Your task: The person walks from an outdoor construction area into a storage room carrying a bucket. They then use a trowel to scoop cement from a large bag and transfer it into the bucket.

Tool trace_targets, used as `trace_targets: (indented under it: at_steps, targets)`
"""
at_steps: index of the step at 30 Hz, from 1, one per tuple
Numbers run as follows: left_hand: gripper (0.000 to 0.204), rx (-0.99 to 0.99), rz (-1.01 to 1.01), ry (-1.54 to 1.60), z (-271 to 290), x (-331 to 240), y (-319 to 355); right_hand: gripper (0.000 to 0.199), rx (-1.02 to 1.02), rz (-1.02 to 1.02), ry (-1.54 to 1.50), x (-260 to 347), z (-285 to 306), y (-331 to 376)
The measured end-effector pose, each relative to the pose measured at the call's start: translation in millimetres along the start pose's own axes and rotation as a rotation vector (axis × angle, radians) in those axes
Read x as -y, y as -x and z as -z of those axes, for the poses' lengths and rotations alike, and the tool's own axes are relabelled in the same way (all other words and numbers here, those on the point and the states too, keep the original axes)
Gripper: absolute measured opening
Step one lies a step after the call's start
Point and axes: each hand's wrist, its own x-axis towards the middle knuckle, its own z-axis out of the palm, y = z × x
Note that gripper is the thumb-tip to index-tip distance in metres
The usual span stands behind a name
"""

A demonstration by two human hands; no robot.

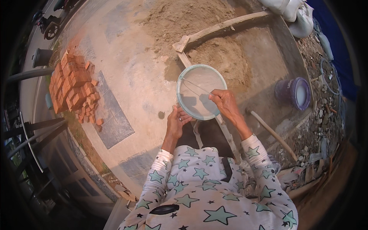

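Note:
A round sieve (pixel 203 68) with a pale green rim and fine mesh is in front of me, above the wooden boards. My left hand (pixel 177 122) is at its near left edge, with the fingers reaching under the rim; part of that grip is hidden. Over the right part of the mesh is my right hand (pixel 229 105), its thumb and forefinger pinched on the end of a thin wire or cord (pixel 197 86). This thin line runs across the sieve to the far left rim. Hand shadows fall on the mesh.
Wooden boards (pixel 226 27) border a bed of sand (pixel 222 57). Orange bricks (pixel 74 82) are piled at left. A purple bucket (pixel 281 92) with whitish contents and a wooden handle (pixel 274 134) lie to the right. White sacks (pixel 301 21) and rubble line the far right.

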Motion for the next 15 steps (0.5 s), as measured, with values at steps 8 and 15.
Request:
trace_targets:
  at_steps: [8,15]
  targets:
    - [0.053,0.002,0.080,0.058,-12,-48,-40,0.023,0.063,-0.017,0.007,-17,-20,-69]
    - [0.046,-0.044,0.157,0.077,-2,-54,-90,0.018,0.022,-0.026,-0.033,-52,-68,-92]
